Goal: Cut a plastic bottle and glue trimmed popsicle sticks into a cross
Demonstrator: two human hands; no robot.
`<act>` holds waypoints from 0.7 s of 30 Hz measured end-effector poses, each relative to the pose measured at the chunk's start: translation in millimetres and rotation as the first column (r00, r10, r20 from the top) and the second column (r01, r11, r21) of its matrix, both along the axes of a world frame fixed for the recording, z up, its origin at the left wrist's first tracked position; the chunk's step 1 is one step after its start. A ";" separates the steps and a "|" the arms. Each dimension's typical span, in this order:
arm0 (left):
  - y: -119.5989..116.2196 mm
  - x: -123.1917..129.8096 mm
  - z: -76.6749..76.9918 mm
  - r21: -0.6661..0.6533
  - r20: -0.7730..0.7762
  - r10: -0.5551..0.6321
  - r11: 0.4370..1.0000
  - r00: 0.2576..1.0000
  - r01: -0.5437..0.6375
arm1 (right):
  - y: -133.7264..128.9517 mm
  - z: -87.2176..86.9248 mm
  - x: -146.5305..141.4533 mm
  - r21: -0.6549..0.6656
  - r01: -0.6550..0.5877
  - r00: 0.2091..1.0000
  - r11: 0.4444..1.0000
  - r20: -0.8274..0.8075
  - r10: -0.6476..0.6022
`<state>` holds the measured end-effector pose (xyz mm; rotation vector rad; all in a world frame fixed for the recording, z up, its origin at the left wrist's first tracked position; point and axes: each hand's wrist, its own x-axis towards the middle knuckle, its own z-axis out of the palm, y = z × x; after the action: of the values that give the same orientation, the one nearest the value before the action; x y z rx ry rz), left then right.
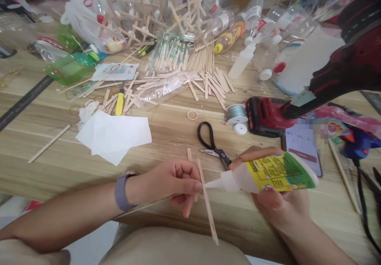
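My left hand pinches wooden pieces at the table's front edge. A flat craft stick slants down past its fingertips, a second stick shows behind the fingers, and a thin rod runs under the wrist. Wrapped round a glue bottle with a yellow and green label, my right hand holds it on its side. The bottle's white nozzle points left, its tip at the slanted stick beside my left thumb. Whether glue is coming out cannot be seen.
Black-handled scissors lie just beyond my hands. White paper sheets are at left. A red and black power tool, a wire spool and a phone sit at right. Loose sticks and plastic bottles cover the back.
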<state>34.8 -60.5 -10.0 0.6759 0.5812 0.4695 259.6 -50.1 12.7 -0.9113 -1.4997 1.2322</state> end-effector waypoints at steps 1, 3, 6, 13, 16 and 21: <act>0.2 -0.1 -0.1 0.006 -0.002 0.004 1.000 1.000 -0.004 | 0.1 -0.5 0.5 -0.002 -0.003 1.000 1.000 0.005 0.003; 0.8 -0.1 0.3 0.015 -0.003 0.018 1.000 1.000 -0.018 | 0.1 -0.6 1.0 -0.004 0.001 1.000 1.000 0.009 -0.001; 1.5 -0.1 1.5 0.017 0.000 0.024 1.000 1.000 -0.024 | -0.1 1.6 0.4 0.020 0.034 0.999 0.999 0.032 -0.034; 1.2 0.0 2.6 -0.004 -0.048 0.016 1.000 0.999 -0.016 | -1.1 -0.6 0.7 -0.012 0.004 1.000 1.000 -0.014 -0.004; 1.3 0.2 3.5 -0.012 -0.053 0.010 1.000 0.999 -0.010 | -0.9 -3.2 1.9 -0.055 -0.006 1.000 0.998 -0.028 0.004; 1.9 0.0 7.9 -0.026 -0.004 0.021 0.999 1.000 -0.021 | 6.0 3.9 -4.9 -0.207 0.069 0.975 0.976 -0.194 -0.110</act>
<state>34.7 -58.6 -2.1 0.6469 0.5975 0.4797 254.7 -44.1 16.5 -0.9405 -1.1759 1.3828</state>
